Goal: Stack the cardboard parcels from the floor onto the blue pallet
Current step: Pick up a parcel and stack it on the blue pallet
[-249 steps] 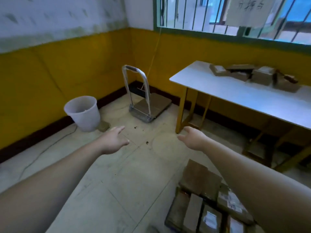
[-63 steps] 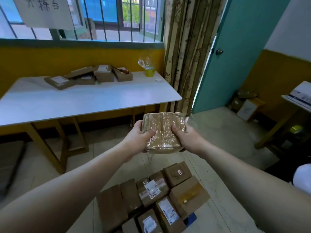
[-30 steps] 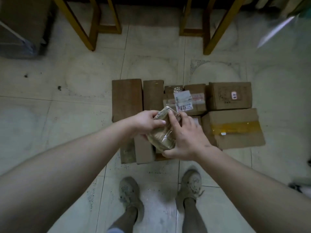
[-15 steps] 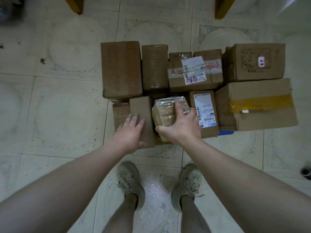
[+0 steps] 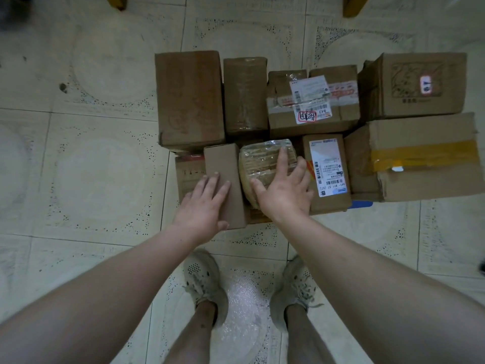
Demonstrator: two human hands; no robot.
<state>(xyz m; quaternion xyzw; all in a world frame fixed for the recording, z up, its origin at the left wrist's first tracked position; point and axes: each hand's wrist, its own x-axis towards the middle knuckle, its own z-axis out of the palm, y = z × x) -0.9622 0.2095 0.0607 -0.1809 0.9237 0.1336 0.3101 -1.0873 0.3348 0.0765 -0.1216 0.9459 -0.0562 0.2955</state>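
Several cardboard parcels cover the blue pallet (image 5: 361, 204), of which only a corner shows at the front right. A tape-wrapped parcel (image 5: 262, 161) lies in the front row between a narrow plain box (image 5: 224, 166) and a labelled box (image 5: 328, 172). My right hand (image 5: 282, 187) lies flat on the tape-wrapped parcel with its fingers spread. My left hand (image 5: 204, 206) rests with straight fingers on the narrow plain box. Behind stand a tall plain box (image 5: 190, 98), a taped brown box (image 5: 245, 95) and a box with a white label (image 5: 312, 101).
Two bigger cartons, one with a red sticker (image 5: 412, 85) and one with yellow tape (image 5: 420, 156), fill the right side. My feet (image 5: 204, 285) stand on the tiled floor just before the stack. Yellow table legs (image 5: 353, 5) show at the top edge.
My right hand has let go its grip on the tape-wrapped parcel and now lies flat on it. The parcel sits lower between its neighbours. My left hand stays on the narrow box.
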